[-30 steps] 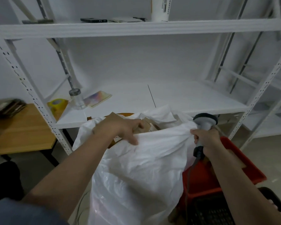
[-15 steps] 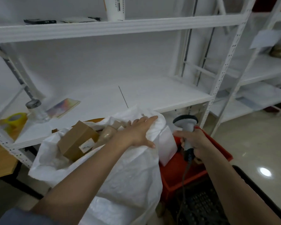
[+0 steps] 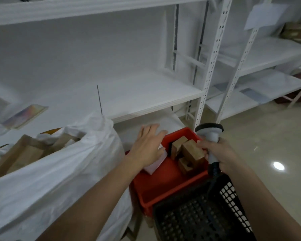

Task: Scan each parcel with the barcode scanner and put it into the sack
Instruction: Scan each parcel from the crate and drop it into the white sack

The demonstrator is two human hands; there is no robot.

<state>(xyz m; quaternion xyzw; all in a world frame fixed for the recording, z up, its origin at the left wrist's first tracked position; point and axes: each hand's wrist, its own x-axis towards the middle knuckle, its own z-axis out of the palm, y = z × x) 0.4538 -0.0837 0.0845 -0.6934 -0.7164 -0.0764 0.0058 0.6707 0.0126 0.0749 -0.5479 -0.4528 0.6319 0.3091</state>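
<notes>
The white sack (image 3: 63, 171) stands open at the left with brown cardboard parcels (image 3: 23, 150) inside. Beside it sits a red bin (image 3: 165, 186) holding several small brown box parcels (image 3: 191, 152) and a pale pink flat parcel (image 3: 155, 166). My left hand (image 3: 148, 145) reaches over the bin's left rim with its fingers spread, just above the pink parcel. My right hand (image 3: 217, 152) grips the handle of the grey barcode scanner (image 3: 209, 132), whose head points away from me over the bin's right edge.
White metal shelving (image 3: 146, 94) runs behind the sack and bin, with a colourful flat booklet (image 3: 24, 115) on the left of the shelf. A black perforated crate (image 3: 203, 216) sits in front of the red bin. Glossy beige floor (image 3: 268, 153) lies to the right.
My left hand has let go of the sack's rim and moved right over the red bin. The view has swung right. My right hand still holds the scanner.
</notes>
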